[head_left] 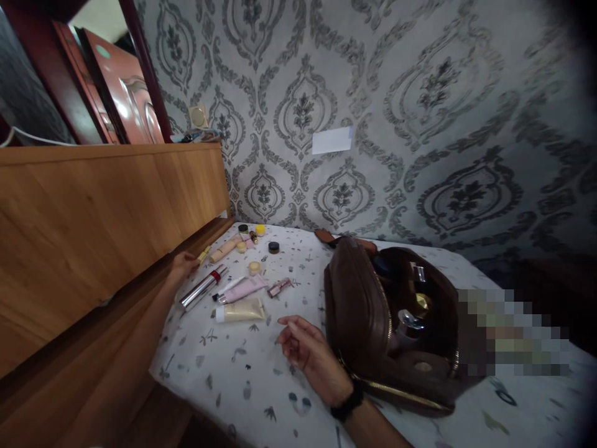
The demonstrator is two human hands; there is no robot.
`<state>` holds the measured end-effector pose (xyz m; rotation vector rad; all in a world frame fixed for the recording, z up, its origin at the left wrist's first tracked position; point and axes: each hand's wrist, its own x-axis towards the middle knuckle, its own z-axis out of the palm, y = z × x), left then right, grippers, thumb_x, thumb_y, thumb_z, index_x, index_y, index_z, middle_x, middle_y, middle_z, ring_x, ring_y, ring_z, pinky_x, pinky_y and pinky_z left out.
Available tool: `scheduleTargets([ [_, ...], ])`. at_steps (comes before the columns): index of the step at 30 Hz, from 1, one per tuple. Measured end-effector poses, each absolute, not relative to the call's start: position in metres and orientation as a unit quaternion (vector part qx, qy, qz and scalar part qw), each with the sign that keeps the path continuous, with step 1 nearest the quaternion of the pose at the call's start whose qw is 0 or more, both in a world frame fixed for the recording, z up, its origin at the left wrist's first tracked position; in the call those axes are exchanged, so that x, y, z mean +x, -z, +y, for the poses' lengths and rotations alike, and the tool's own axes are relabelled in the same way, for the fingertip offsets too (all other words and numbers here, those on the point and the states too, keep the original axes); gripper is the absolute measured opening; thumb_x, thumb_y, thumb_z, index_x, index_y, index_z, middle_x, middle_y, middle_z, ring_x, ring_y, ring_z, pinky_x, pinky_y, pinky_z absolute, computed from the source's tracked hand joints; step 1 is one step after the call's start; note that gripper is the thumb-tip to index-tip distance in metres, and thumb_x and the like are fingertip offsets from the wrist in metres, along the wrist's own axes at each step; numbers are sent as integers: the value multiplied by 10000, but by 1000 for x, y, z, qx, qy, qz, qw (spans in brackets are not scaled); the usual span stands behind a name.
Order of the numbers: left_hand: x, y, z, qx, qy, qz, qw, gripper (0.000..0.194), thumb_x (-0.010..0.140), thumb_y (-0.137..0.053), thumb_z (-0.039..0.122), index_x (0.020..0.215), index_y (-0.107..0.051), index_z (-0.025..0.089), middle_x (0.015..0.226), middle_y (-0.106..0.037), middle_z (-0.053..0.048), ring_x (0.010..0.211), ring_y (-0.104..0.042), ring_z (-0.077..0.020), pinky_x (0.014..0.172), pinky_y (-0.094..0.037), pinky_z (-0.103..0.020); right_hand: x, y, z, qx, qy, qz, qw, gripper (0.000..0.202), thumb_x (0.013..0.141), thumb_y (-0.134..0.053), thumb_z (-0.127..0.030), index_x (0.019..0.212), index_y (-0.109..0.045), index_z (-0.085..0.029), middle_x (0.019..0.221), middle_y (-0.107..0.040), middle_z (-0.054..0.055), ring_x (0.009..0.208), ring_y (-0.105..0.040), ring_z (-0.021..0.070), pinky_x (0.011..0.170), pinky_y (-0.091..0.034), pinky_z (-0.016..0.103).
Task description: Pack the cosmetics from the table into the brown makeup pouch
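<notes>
My left hand reaches far out along the wooden headboard and rests beside a silver tube with a red band; whether its fingers touch the tube I cannot tell. My right hand, with a black band at the wrist, hovers over the bed sheet with loosely curled fingers and holds nothing. It is just left of an open brown cosmetic bag with bottles and jars inside. A pink tube and a cream tube lie between my hands.
Small jars, a beige tube and a lip gloss are scattered on the white patterned sheet near the wall. Patterned grey wallpaper rises behind the bed. A reddish door stands at the upper left. A blurred patch lies right of the bag.
</notes>
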<state>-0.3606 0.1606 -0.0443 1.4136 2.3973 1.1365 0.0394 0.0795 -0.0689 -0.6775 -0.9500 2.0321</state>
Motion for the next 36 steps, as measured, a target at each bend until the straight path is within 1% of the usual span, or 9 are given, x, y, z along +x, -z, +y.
scheduleTargets([
  [2,-353,45,154,487,-404,769,88,224,749,-644,358,788,-525,172,755,-651,-39,695,-668,-176,636,-543,-303,39,68,79,-266,-797,-377,391,401,663,-817,-495,897,-692,-193,712,-654,19,561,-526,90,491,-316,213],
  [5,-334,46,150,525,-415,737,95,274,716,-666,393,805,-529,173,781,-645,-20,710,-649,-159,654,-541,-296,40,68,78,-264,-795,-378,394,395,664,-820,-479,897,-690,-188,711,-656,19,561,-529,92,491,-317,216],
  [13,-290,32,153,627,-318,710,51,98,753,-595,275,815,-593,199,799,-660,2,800,-613,-176,740,-460,-288,39,69,78,-262,-791,-386,396,415,656,-821,-494,895,-689,-182,708,-662,18,551,-533,89,489,-326,210],
  [17,-302,30,137,614,-258,745,35,235,792,-577,381,933,-621,199,917,-685,-45,864,-617,-212,722,-441,-293,40,70,78,-263,-787,-395,395,407,668,-811,-493,901,-689,-182,708,-663,20,553,-537,96,490,-326,216],
  [20,-316,42,120,594,-205,777,43,427,678,-693,480,1006,-627,215,895,-691,-48,802,-624,-228,647,-420,-281,40,69,78,-259,-789,-399,389,403,669,-811,-486,904,-688,-182,715,-664,20,549,-531,94,478,-308,216],
  [22,-322,52,110,587,-182,787,49,455,640,-717,504,994,-637,230,868,-691,-38,769,-624,-228,613,-400,-272,39,69,78,-260,-788,-402,387,400,670,-811,-484,903,-690,-182,716,-664,20,551,-533,95,480,-307,218],
  [26,-325,61,103,582,-184,791,39,382,737,-619,522,979,-645,228,827,-680,-26,758,-619,-215,598,-382,-264,39,69,77,-260,-785,-406,389,398,675,-807,-486,902,-691,-179,716,-663,18,549,-532,92,490,-320,219],
  [31,-324,51,112,595,-208,776,25,414,783,-578,533,1020,-636,200,779,-662,-7,729,-601,-192,615,-403,-255,39,69,78,-259,-784,-407,391,404,667,-814,-479,906,-690,-178,714,-667,17,544,-531,87,480,-310,211],
  [36,-308,39,112,618,-228,753,-4,399,842,-523,501,1043,-628,172,975,-672,-77,927,-592,-244,761,-438,-304,39,66,76,-269,-784,-403,388,419,651,-821,-492,897,-693,-179,712,-670,19,562,-549,94,499,-337,212],
])
